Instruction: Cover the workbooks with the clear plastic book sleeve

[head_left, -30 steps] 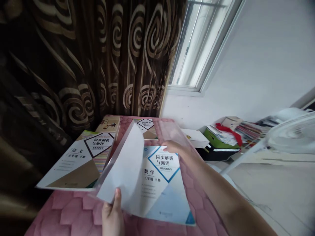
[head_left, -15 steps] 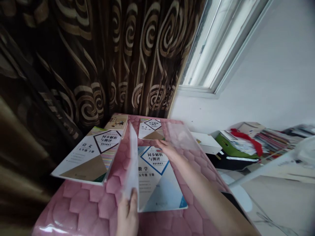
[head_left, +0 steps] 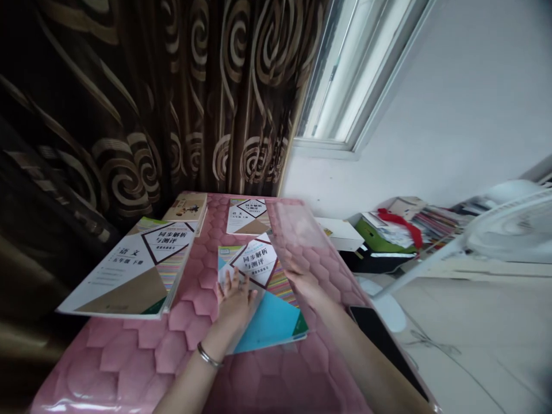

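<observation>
A workbook (head_left: 276,310) with a blue lower cover and a diamond title panel lies flat in the middle of the pink quilted table (head_left: 142,356). My left hand (head_left: 235,296) rests flat on its left side, fingers spread, a bracelet on the wrist. My right hand (head_left: 304,280) lies open on the book's right edge, fingers stretched out. A clear plastic sheet (head_left: 302,236) lies just beyond my right hand.
A larger workbook (head_left: 129,270) overhangs the table's left edge. Two more books (head_left: 187,207) (head_left: 248,215) lie at the far side by the brown swirl curtain. A dark phone (head_left: 383,345) sits at the right edge. A white fan (head_left: 509,230) and book piles stand to the right.
The cover that my left hand held upright has gone down. The book now lies shut with a different cover showing, and both hands press flat on it.
</observation>
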`<control>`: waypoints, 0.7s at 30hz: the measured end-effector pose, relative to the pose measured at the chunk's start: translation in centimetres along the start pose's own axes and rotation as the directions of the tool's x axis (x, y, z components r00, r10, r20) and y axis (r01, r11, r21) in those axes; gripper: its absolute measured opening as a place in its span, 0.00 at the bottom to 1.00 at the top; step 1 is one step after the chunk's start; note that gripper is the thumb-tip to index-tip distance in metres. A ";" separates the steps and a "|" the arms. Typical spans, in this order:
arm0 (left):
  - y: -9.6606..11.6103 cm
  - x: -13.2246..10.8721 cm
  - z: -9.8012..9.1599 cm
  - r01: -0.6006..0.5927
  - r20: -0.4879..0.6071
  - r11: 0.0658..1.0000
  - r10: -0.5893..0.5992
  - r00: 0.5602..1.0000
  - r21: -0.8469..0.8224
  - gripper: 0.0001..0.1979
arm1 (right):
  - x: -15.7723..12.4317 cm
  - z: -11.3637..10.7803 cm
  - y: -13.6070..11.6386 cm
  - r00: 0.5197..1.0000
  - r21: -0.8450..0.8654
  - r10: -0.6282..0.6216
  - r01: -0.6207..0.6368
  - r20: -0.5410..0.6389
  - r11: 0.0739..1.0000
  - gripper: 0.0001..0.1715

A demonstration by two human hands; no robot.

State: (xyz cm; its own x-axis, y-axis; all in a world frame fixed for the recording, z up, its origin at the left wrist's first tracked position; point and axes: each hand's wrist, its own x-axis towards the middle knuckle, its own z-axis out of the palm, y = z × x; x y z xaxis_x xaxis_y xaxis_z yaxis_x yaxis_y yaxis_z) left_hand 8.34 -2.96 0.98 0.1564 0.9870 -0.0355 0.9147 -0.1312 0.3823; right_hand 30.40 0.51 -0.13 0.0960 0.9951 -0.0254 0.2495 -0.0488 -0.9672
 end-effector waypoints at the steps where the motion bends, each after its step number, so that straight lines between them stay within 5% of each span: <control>1: -0.3 0.6 0.4 0.023 -0.006 0.999 -0.023 1.000 0.026 0.27 | -0.1 0.2 0.5 1.000 -0.019 0.013 -0.013 -0.021 1.000 0.32; 7: -2.0 2.0 1.5 0.101 -0.036 0.990 -0.098 0.995 0.095 0.30 | -0.9 0.7 1.7 0.999 -0.098 -0.041 0.043 0.023 0.994 0.35; 15: -3.6 1.4 2.6 0.010 -0.189 0.989 0.018 0.982 0.149 0.31 | -2.7 1.1 1.8 0.999 -0.279 -0.025 0.034 0.034 0.960 0.34; 21: -4.2 1.5 2.3 -0.031 -0.157 0.988 0.056 0.986 0.154 0.31 | -4.9 0.3 2.1 0.995 -0.276 -0.044 0.066 0.085 0.959 0.37</control>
State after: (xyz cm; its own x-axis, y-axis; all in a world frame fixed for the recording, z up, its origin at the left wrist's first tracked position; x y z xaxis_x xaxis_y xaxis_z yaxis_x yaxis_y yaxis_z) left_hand 5.57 -1.18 -2.82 0.1467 0.9804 0.1318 0.9557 -0.1748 0.2369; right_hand 30.19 -4.46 -2.11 0.0028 1.0000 -0.0037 0.5117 -0.0046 -0.8592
